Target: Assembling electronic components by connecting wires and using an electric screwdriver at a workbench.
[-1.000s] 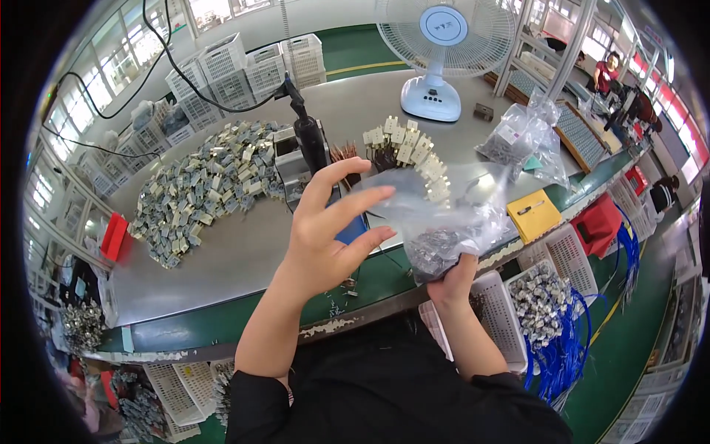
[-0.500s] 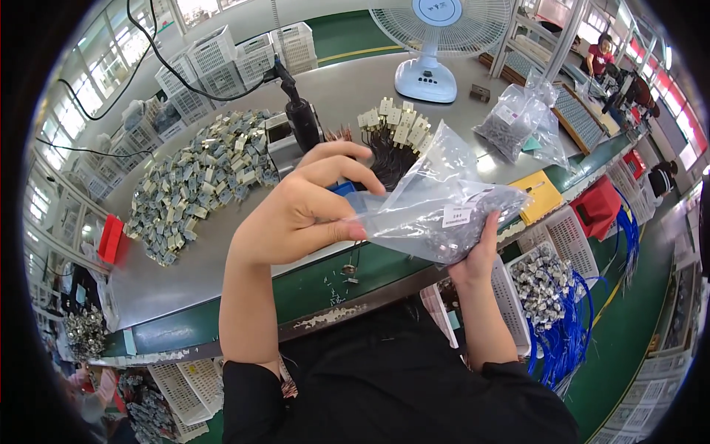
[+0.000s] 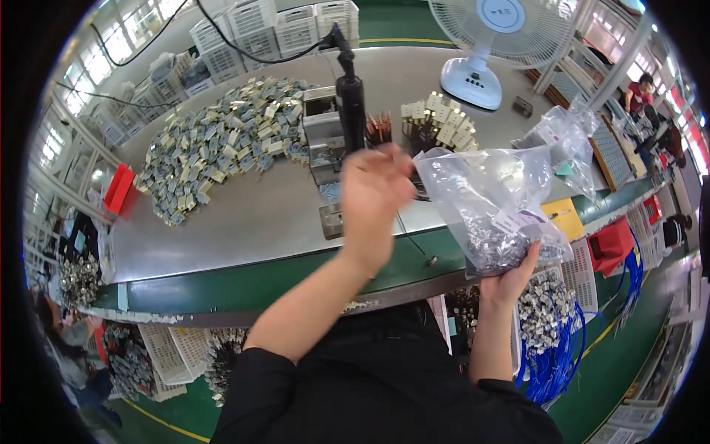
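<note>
My right hand [image 3: 512, 281] grips the lower part of a clear plastic bag [image 3: 462, 192], thumb over the front. Small grey metal parts lie bunched in the bag's bottom, beside a white label. The bag's upper part stands up, tilted to the left. My left hand [image 3: 376, 194] is just left of the bag's edge, in front of an upright black tool [image 3: 350, 111] on a metal fixture [image 3: 322, 133]. Motion smears its fingers, so I cannot tell whether they pinch anything. Behind it lies a bundle of dark wires with cream connectors [image 3: 444, 122].
A large heap of grey and cream connectors [image 3: 222, 144] covers the table's left. A fan [image 3: 473, 81] stands at the back, and another filled bag [image 3: 558, 137] lies right of it. Blue wires [image 3: 555, 362] hang from a basket at lower right. A person [image 3: 637, 96] is far right.
My left hand has come away from the bag's opening and moved right in the picture. The bag now stands more upright in my right hand. The whole view has shifted.
</note>
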The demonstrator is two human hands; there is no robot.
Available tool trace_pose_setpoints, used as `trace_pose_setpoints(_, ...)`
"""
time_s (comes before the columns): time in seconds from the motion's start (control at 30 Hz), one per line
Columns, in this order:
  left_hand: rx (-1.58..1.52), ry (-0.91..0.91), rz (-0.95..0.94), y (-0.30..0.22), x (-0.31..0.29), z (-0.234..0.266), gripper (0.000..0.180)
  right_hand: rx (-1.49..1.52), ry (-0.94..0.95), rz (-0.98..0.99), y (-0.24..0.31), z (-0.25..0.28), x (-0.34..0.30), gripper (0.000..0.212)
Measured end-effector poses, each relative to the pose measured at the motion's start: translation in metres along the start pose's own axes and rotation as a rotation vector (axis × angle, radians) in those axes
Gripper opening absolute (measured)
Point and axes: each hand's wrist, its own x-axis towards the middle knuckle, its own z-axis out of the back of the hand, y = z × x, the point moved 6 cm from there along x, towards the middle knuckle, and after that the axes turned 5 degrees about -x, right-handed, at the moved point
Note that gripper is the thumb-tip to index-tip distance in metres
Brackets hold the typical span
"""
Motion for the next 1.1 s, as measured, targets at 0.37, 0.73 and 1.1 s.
trace_pose_setpoints(0.37,0.192,-0.304,0.378,0.124,-0.098,0.02,0.046,-0.42,-0.01,0.149,-0.039,0.0,-0.055,0.046)
trace_pose_setpoints(0.73,-0.584,-0.347,0.717,0.13,-0.089,0.027,0.095,-0.517,0.186,0.319,-0.034,-0.046,-0.046,0.052)
trace_pose_setpoints(1.1,-0.677,-0.373,0.643,0.128,-0.089,0.035,0.099,-0.806,0.36,0.344,-0.035,-0.083,-0.031,0.062)
